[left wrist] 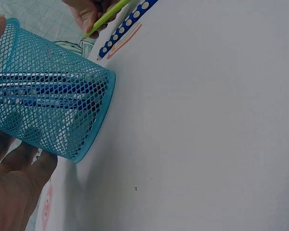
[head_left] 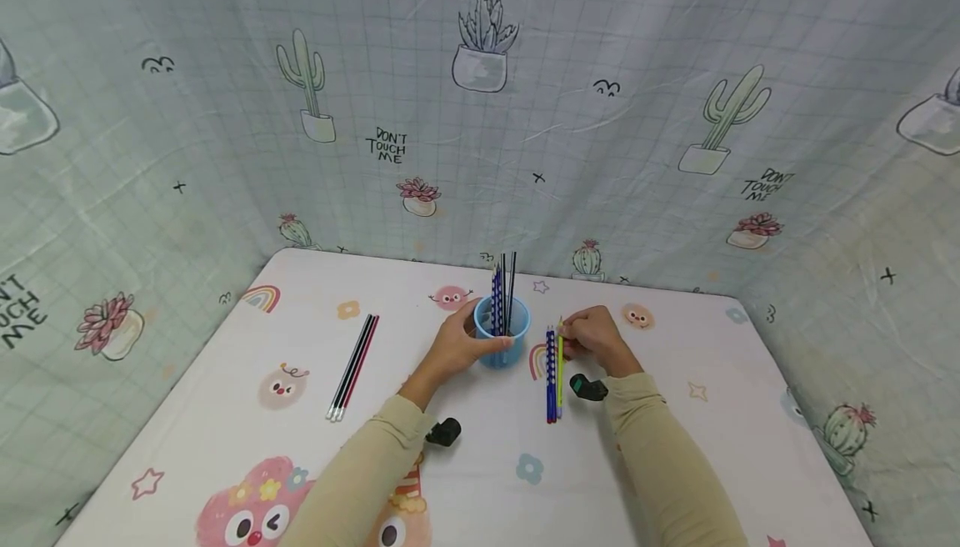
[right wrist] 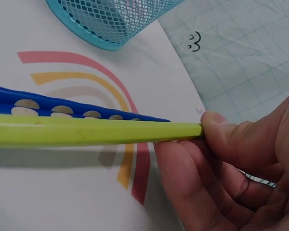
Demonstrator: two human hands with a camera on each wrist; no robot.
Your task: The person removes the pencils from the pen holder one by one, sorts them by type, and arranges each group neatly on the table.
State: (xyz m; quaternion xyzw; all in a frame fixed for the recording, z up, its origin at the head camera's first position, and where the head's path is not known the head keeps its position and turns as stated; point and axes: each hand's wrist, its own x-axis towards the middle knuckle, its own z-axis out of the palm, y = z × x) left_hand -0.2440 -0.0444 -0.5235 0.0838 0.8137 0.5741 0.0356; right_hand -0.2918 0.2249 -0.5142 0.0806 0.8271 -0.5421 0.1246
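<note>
My left hand grips a light blue mesh pencil cup, thumb on its near side and fingers around the far left. Inside the cup stand several pencils, some blue with white dots, others dark and striped. To the right, my right hand pinches one end of a yellow-green pencil between thumb and forefinger. Beside that pencil lie two blue dotted pencils on the table. In the left wrist view, the cup's mesh wall shows the pencils through it.
At the left of the table lies a small row of black and red pencils. A printed cloth hangs behind the table's far edge and along both sides. Dark wrist cameras sit near both sleeves.
</note>
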